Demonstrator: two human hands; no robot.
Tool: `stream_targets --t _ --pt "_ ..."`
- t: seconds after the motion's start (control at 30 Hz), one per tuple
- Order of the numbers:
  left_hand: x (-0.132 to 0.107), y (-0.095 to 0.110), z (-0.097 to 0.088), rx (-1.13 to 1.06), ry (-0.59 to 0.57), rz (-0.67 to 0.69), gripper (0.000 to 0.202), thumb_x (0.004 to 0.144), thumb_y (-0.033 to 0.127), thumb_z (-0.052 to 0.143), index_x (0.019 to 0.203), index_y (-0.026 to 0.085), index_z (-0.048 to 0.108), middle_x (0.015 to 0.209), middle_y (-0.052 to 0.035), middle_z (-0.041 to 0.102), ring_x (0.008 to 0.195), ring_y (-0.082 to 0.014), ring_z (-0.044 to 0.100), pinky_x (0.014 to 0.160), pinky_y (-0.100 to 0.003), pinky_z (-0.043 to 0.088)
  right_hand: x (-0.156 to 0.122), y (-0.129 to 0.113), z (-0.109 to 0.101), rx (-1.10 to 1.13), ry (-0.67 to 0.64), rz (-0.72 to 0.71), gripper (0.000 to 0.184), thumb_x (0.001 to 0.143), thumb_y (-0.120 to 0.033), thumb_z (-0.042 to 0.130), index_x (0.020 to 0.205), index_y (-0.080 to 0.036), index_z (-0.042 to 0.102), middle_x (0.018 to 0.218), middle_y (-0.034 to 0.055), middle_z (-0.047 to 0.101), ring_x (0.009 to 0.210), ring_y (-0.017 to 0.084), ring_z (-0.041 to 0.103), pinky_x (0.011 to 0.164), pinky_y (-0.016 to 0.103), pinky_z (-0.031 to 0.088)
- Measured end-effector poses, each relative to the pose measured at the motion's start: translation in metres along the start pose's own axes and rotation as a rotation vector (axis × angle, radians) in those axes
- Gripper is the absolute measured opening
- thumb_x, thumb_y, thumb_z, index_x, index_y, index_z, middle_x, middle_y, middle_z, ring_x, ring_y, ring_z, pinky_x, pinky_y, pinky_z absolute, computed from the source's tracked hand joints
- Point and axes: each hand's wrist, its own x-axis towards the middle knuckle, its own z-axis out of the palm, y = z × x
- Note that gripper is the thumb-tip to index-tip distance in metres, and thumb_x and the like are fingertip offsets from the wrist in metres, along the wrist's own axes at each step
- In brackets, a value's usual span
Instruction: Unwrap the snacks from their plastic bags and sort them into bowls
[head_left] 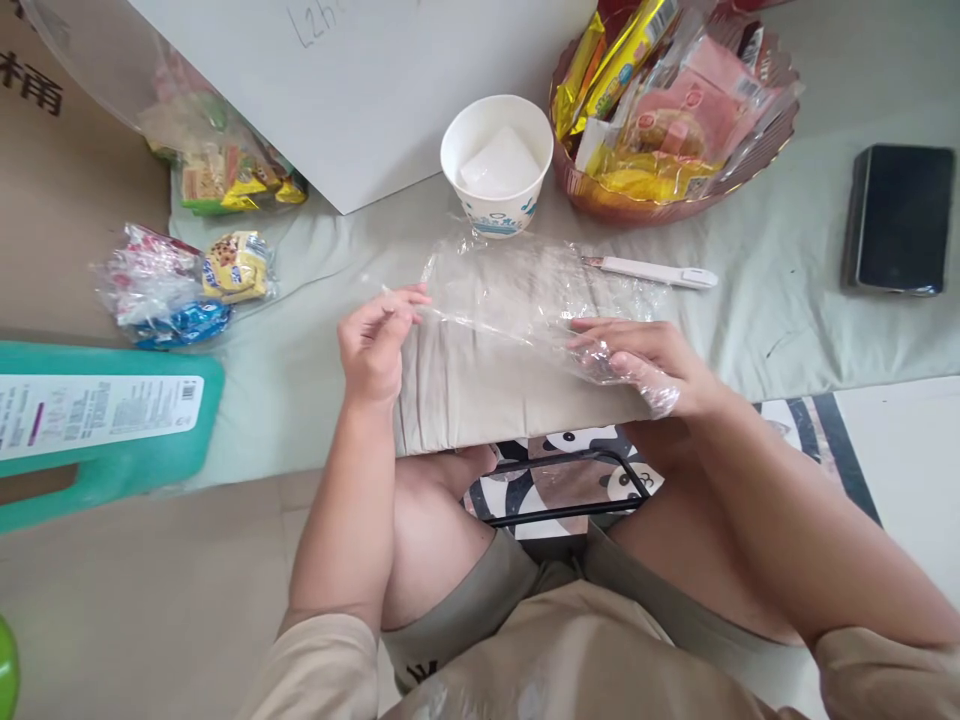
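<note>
A sheet of clear plastic wrap [495,300] stretches between my two hands, crinkled and see-through over the pale green cloth. My left hand [379,345] pinches its left edge between thumb and fingers. Around the bunched right end, my right hand [645,365] is curled, with some film lying over the thumb and palm. Just behind the film stands a white paper cup [496,170] with a white block-like thing inside. A white utility knife [660,272] lies beyond my right hand, its tip close to the film.
A pinkish scalloped bowl [675,205] holds several packaged snacks. To the right lies a black phone-like device [900,220]. Wrapped snacks [236,265] and a teal container [206,410] are at left. A white box [360,90] stands at the back.
</note>
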Motion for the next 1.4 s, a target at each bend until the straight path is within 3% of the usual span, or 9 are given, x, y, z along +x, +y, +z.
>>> stream_targets --t 0.1,0.2,0.27,0.43,0.6,0.87,1.07,1.27,1.4 --pt "0.002 0.002 0.001 -0.064 0.101 -0.074 0.04 0.086 0.047 0.064 0.056 0.024 0.051 0.06 -0.0003 0.061 0.07 -0.0186 0.071 0.08 -0.037 0.063 -0.003 -0.006 0.002 -0.02 0.108 -0.016 0.044 0.099 -0.064 0.057 0.084 -0.03 0.081 0.092 0.0049 0.083 0.098 0.026 0.08 0.104 0.047 0.061" --pt "0.003 0.003 -0.002 -0.086 0.125 -0.166 0.038 0.084 0.043 0.066 0.056 0.023 0.05 0.051 0.0025 0.055 0.041 -0.0103 0.051 0.043 -0.025 0.044 -0.006 -0.009 0.007 -0.101 0.326 0.086 0.048 0.099 -0.067 0.056 0.078 -0.029 0.078 0.081 0.005 0.08 0.082 0.025 0.078 0.081 0.042 0.063" --pt "0.003 0.003 -0.006 -0.033 0.102 -0.236 0.034 0.083 0.04 0.066 0.057 0.022 0.052 0.05 0.003 0.058 0.034 -0.0075 0.044 0.035 -0.023 0.033 -0.006 -0.009 0.011 -0.163 0.462 0.179 0.049 0.099 -0.067 0.056 0.075 -0.029 0.075 0.075 0.004 0.077 0.072 0.022 0.074 0.071 0.039 0.06" --pt "0.003 0.002 -0.007 0.076 0.048 -0.327 0.018 0.081 0.028 0.066 0.066 0.021 0.058 0.048 0.004 0.061 0.031 -0.0075 0.045 0.033 -0.021 0.031 0.0 -0.003 0.017 -0.173 0.607 0.316 0.03 0.098 -0.053 0.065 0.081 -0.028 0.07 0.057 -0.0024 0.064 0.052 0.017 0.062 0.058 0.034 0.053" --pt "0.002 0.001 0.0 0.12 0.017 -0.327 0.019 0.085 0.026 0.067 0.066 0.021 0.063 0.043 0.0057 0.057 0.029 -0.0067 0.036 0.035 -0.023 0.027 0.006 -0.001 0.021 -0.119 0.646 0.305 0.021 0.097 -0.046 0.066 0.088 -0.028 0.07 0.056 -0.0039 0.059 0.044 0.014 0.053 0.046 0.031 0.044" --pt "0.0 -0.001 -0.001 0.202 0.072 -0.299 0.029 0.092 0.021 0.066 0.063 0.021 0.06 0.038 0.0069 0.044 0.034 -0.0096 0.041 0.042 -0.025 0.033 0.018 0.001 0.012 -0.356 0.704 0.376 0.043 0.098 -0.053 0.063 0.065 -0.025 0.063 0.05 -0.0018 0.056 0.045 0.015 0.048 0.05 0.033 0.036" --pt "-0.002 -0.001 0.0 0.286 0.067 -0.314 0.028 0.091 0.022 0.068 0.064 0.022 0.062 0.038 0.0068 0.048 0.035 -0.0111 0.044 0.042 -0.026 0.033 0.027 0.012 0.003 -0.408 0.731 0.456 0.036 0.098 -0.049 0.066 0.07 -0.026 0.066 0.052 -0.002 0.059 0.045 0.017 0.053 0.058 0.037 0.042" --pt "-0.002 0.004 0.0 0.259 0.066 -0.301 0.026 0.088 0.024 0.068 0.063 0.022 0.065 0.038 0.0068 0.047 0.034 -0.0112 0.044 0.041 -0.025 0.032 0.029 0.018 -0.003 -0.386 0.754 0.423 0.033 0.098 -0.049 0.064 0.075 -0.026 0.069 0.05 -0.0024 0.058 0.048 0.019 0.056 0.056 0.035 0.041" --pt "-0.003 0.004 -0.006 0.232 -0.003 -0.256 0.022 0.086 0.023 0.065 0.064 0.02 0.07 0.047 0.0028 0.055 0.041 -0.011 0.045 0.045 -0.026 0.036 0.028 0.016 -0.005 -0.438 0.735 0.48 0.03 0.1 -0.042 0.061 0.076 -0.025 0.068 0.051 -0.0021 0.057 0.052 0.02 0.057 0.06 0.035 0.041"
